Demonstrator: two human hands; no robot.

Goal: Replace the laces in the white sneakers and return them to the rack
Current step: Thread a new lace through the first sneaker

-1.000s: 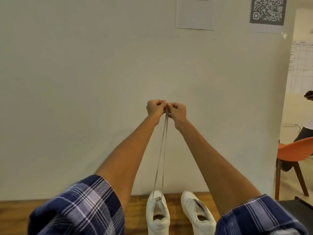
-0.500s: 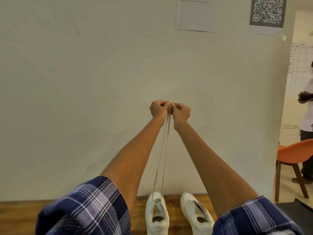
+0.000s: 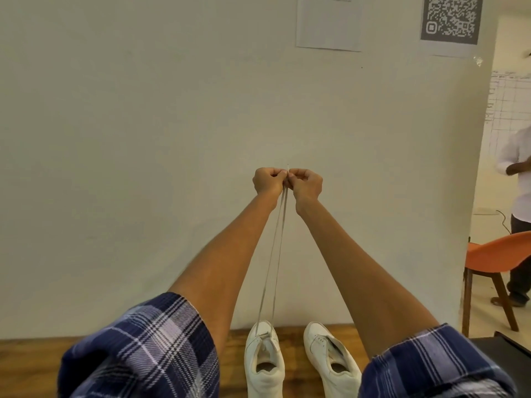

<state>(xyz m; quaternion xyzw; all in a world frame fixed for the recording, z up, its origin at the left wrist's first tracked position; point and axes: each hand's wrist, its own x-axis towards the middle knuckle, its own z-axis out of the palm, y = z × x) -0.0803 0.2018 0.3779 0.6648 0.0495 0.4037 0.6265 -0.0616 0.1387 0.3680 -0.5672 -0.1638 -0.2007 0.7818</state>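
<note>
Pinching both lace [image 3: 275, 254] ends high, left hand [image 3: 268, 180] and right hand [image 3: 306, 182], evening lengths over left sneaker [image 3: 264, 366]; crossing next eyelets likely follows.

Two white sneakers are set side by side on the wooden bench, toes toward the wall. The left sneaker [image 3: 263, 360] is threaded at its front eyelets only, and its lace [image 3: 274, 259] is drawn up taut in two strands. The right sneaker [image 3: 330, 360] is left unlaced, angled slightly outward.
</note>
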